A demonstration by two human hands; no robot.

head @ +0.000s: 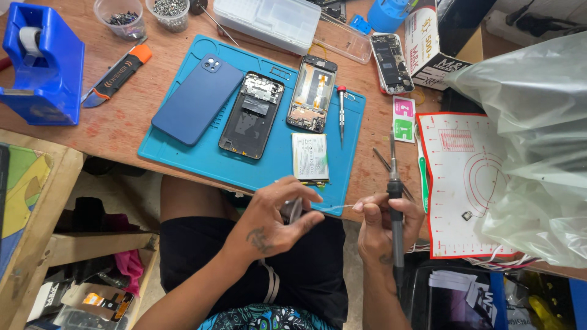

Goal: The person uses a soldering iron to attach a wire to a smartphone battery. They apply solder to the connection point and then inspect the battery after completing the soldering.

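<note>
Soldering iron: the right hand (382,223) is closed around the grip of a dark soldering iron (394,201), at the near edge of the counter (116,128). Its long axis runs almost straight away from the person, tip pointing up toward the far side, cable end toward the lap.
Solder wire: a thin pale strand (336,208) stretches level between the two hands, crossing just below the iron's shaft.
Left hand: the left hand (278,220) is curled shut around a small greyish spool (294,211), pinching the strand.
Mat: just beyond the hands lies a teal work mat (183,156). On it, from left to right, are a blue phone back cover (197,101), an opened phone frame (252,115), a second opened phone (312,93) and a red-capped precision screwdriver (341,113). A white-labelled flat battery (310,157) lies nearest the left hand.
In the way: tweezers (386,164) lie slanted just beside the iron's tip.
Right side: a white silicone mat with red border and red ring markings (465,177), partly under a translucent plastic bag (538,140).
Packages: a small pink and green wipe sachet (403,120) between the two mats; a white carton with red print (423,36) at the far edge beside another opened phone (391,63).
Left side: a blue tape dispenser (43,61), an orange and black utility knife (119,74), and two clear cups of screws (147,15).
</note>
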